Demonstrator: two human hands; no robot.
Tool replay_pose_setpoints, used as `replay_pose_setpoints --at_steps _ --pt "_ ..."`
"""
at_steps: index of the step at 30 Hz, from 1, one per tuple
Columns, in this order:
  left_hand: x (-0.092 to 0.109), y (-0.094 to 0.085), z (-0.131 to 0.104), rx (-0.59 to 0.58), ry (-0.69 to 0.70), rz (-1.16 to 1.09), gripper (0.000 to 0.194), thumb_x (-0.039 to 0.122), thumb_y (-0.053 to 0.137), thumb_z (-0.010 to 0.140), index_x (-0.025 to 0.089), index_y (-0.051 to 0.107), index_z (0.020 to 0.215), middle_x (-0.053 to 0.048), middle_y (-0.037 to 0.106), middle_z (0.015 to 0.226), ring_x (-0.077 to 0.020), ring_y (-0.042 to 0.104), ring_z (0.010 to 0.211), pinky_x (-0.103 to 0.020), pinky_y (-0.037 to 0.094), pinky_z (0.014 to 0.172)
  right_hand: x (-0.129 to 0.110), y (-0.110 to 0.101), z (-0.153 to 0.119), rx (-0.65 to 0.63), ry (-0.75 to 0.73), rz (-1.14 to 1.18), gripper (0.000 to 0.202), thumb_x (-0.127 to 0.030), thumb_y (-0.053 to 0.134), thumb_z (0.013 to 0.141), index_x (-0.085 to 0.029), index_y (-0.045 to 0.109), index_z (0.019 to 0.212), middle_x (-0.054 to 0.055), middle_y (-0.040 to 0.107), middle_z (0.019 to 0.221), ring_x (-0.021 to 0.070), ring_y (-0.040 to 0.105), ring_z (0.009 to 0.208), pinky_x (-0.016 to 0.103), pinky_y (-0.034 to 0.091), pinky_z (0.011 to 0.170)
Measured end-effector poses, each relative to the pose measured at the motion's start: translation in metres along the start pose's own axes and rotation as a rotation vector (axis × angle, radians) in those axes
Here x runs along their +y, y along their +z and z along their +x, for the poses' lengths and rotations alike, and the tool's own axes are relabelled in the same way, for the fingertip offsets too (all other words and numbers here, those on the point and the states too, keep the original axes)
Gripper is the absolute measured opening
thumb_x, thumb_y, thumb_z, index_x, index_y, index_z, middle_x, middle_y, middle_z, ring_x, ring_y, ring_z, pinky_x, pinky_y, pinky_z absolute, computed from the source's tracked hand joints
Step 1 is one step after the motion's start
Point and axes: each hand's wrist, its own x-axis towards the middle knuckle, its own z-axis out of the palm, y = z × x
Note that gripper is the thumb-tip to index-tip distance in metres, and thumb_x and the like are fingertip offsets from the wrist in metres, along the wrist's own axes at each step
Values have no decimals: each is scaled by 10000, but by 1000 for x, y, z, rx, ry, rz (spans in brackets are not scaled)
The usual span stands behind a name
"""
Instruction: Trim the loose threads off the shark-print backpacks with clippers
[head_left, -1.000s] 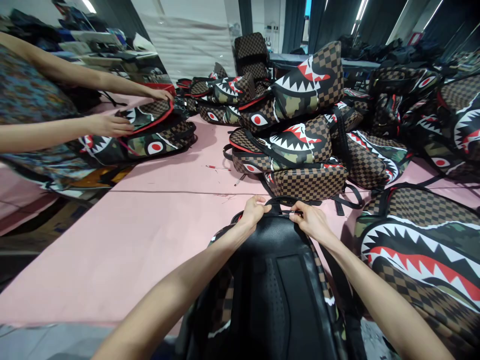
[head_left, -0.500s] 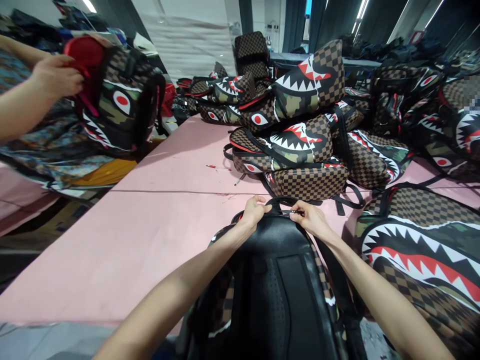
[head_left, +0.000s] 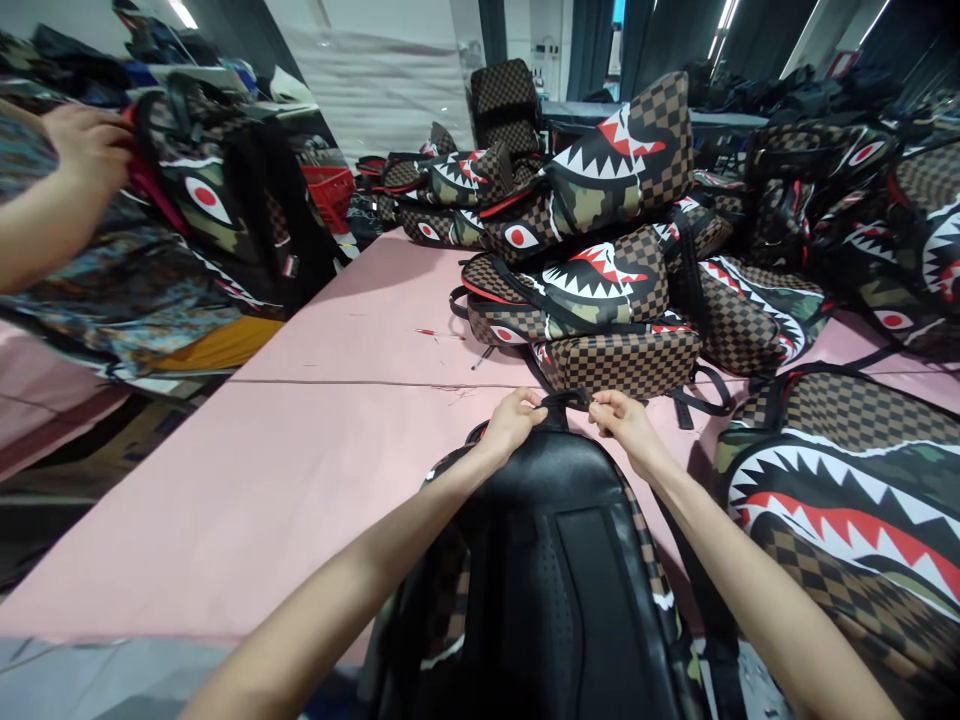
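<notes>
Backpack in hand: a rounded backpack (head_left: 555,600) with a smooth black leather-like back panel and brown-and-black checkered sides, back panel facing the wearer, at the near edge of the table; its lower part runs out of view.
Top of the backpack: a curved black strap-like carry handle (head_left: 560,397) stands up between the two hands.
Left hand: the left hand (head_left: 513,420) is nearly closed, thumb and fingers pinching at the handle's left end.
Right hand: the right hand (head_left: 621,418) has thumb and forefinger drawn together on a small dark part by the handle's right end; whether strap or zip pull, one cannot tell.
Table: a flat pink work surface (head_left: 225,500) with a thin dark line across it and a slim red-and-white pen (head_left: 435,333).
Beyond the handle: a heap of checkered and camouflage backpacks (head_left: 600,280) printed with shark teeth and red eyes.
Right side: a large shark-mouth backpack (head_left: 847,510) lies near the right forearm.
Co-worker: at far left, another person's hand (head_left: 90,150) grips the red edge of a camouflage backpack with a red-and-white eye (head_left: 210,205).
</notes>
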Motion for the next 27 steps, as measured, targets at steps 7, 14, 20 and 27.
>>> replay_pose_setpoints --at_steps 7,14,20,27 --pt "28 -9 1 -265 674 790 190 277 618 768 273 691 944 -42 549 924 -208 447 935 -325 334 803 9 -14 -26 16 -138 -404 237 -346 581 747 -174 570 909 41 657 891 165 604 807 286 447 733" --pt "33 3 11 -327 790 1027 174 183 490 820 153 652 764 -101 522 883 -234 425 913 -358 322 749 1 -9 -27 94 -78 -949 213 -280 559 798 -226 669 972 37 685 1006 225 611 964 322 420 845" --pt "20 8 10 -226 710 962 209 182 401 861 146 597 797 -89 498 875 -219 424 868 -336 361 735 -6 -6 -16 43 -56 -988 218 -316 576 796 -228 697 954 40 702 969 229 629 937 307 432 807" --pt "20 10 10 -202 678 956 209 173 395 854 148 595 796 -87 498 872 -220 427 865 -336 371 732 -8 -9 -10 -21 -54 -997 226 -306 597 783 -226 703 965 40 699 992 221 628 957 290 430 823"
